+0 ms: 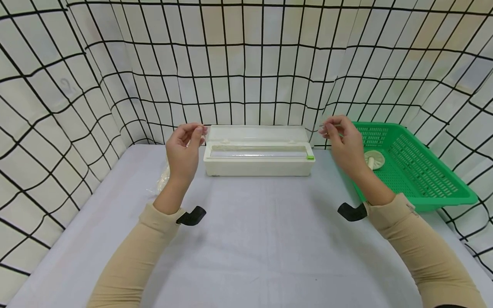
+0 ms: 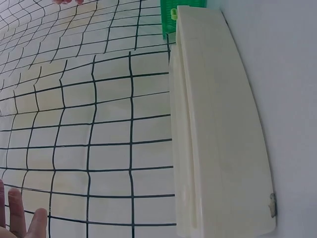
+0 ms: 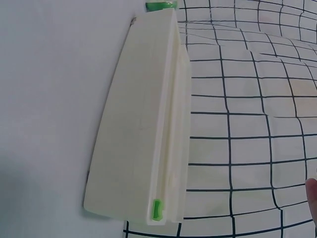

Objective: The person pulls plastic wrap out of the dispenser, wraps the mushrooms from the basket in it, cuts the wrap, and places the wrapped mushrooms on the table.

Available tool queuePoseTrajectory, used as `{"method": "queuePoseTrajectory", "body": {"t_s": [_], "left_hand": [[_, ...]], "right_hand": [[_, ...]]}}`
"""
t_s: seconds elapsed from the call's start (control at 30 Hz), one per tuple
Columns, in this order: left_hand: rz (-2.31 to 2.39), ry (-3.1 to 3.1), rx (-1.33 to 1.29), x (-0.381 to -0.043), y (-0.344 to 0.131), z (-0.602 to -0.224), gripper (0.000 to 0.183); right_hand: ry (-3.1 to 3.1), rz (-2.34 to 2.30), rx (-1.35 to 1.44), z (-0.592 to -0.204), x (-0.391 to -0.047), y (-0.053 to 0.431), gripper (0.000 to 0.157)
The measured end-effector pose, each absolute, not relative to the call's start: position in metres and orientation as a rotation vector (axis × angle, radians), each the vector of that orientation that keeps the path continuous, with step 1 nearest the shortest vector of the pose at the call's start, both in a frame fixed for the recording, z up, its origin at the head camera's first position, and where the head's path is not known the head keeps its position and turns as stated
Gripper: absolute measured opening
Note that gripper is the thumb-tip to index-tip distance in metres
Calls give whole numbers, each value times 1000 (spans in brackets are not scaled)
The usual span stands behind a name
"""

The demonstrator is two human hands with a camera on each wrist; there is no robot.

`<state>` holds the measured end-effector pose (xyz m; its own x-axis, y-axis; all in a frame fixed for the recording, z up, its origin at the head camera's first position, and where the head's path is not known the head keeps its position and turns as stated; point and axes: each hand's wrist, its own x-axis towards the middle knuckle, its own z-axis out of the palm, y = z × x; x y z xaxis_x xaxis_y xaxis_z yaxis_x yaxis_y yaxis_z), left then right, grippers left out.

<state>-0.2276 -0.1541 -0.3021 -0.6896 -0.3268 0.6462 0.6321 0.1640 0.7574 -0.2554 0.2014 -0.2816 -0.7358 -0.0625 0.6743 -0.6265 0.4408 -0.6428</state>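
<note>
A long white cling film dispenser (image 1: 259, 167) lies across the table with its lid (image 1: 258, 133) raised and a roll of clear film (image 1: 259, 154) inside. Both hands are up at its two ends, thumbs brought toward the fingers. The left hand (image 1: 185, 147) pinches at the left end, the right hand (image 1: 344, 143) at the right end; between them the sheer film barely shows. In the left wrist view a few left fingers (image 2: 17, 210) appear at the lower left. One right fingertip (image 3: 312, 191) shows at the edge of the right wrist view.
A green plastic basket (image 1: 423, 171) stands right of the dispenser, with a round cream item with a stem (image 1: 374, 160) inside. Crumpled clear plastic (image 1: 163, 177) lies behind the left forearm. Black wire mesh (image 1: 262, 64) surrounds the white table (image 1: 258, 239) at the back and sides.
</note>
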Motion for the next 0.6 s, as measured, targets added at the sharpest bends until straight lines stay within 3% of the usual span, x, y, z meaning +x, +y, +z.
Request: {"method": "queuePoseTrajectory", "body": {"t_s": [0.6], "left_hand": [[-1620,-1712,-332,-215,-156,-302,14]], "right_hand": [[-2091,1297,593,-282,-241,203,16]]}}
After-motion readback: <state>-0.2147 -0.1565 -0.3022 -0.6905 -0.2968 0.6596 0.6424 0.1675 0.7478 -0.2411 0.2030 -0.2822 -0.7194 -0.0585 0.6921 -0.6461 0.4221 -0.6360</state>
